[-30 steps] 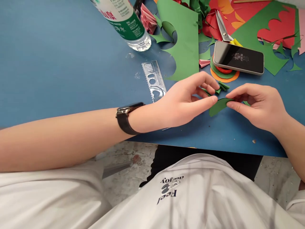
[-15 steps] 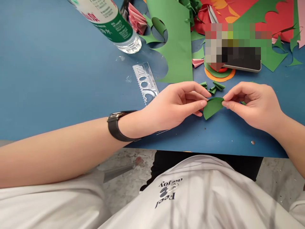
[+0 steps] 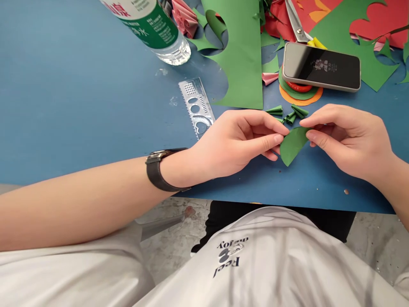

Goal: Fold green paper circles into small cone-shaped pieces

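A small curved piece of green paper (image 3: 292, 147) is held between my two hands above the front part of the blue table. My left hand (image 3: 246, 140) pinches its left edge between thumb and fingers. At its upper right corner, the thumb and fingers of my right hand (image 3: 348, 138) grip the paper, the index finger slightly lifted. Just behind the paper lie several rolled green paper cones (image 3: 298, 111), close to my fingertips. A clear plastic stencil ruler (image 3: 198, 106) lies partly under my left hand.
A water bottle (image 3: 159, 32) stands at the back left. Large cut green paper (image 3: 244, 64) lies behind my hands. Further right, a phone (image 3: 322, 66) rests on round paper pieces, near scissors (image 3: 298, 27) and red sheets. A small pink cone (image 3: 270, 78) lies beside them. The table's front edge is close.
The green paper has tilted more steeply between my hands. My right index finger has lifted a little off its corner. The whole view has shifted slightly.
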Action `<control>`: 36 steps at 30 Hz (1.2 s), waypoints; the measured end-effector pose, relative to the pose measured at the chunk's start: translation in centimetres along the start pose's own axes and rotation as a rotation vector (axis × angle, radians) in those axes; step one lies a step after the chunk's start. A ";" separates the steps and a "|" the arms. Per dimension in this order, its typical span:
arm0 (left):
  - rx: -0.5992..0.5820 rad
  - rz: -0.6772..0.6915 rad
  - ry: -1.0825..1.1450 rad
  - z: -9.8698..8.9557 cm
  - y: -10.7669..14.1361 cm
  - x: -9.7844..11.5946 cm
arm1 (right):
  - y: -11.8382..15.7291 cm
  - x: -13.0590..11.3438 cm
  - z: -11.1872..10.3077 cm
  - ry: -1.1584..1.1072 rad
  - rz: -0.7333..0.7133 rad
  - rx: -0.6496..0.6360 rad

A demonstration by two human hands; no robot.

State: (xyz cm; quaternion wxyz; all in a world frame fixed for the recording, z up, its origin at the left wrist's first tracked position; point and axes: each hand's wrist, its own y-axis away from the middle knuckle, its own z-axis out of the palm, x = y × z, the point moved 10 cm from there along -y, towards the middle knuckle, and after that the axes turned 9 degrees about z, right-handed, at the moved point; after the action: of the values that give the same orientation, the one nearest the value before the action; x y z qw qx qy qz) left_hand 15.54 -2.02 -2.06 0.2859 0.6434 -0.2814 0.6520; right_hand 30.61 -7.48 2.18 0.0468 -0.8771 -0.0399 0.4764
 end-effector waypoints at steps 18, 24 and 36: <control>0.087 0.018 -0.077 -1.5 0.4 0.1 | 0.0 -0.8 0.3 0.079 -0.079 -0.049; 0.076 0.071 -0.085 -1.1 0.4 0.2 | 0.2 -0.6 1.1 0.078 -0.079 -0.120; -0.105 0.313 -0.240 0.3 0.6 1.9 | -0.2 0.4 0.4 0.043 0.080 -0.042</control>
State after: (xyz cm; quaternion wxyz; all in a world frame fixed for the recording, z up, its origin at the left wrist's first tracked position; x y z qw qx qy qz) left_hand 15.27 -2.66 -0.12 0.1784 0.6491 -0.4437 0.5916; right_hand 30.51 -7.22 1.62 0.0103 -0.8888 -0.0139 0.4580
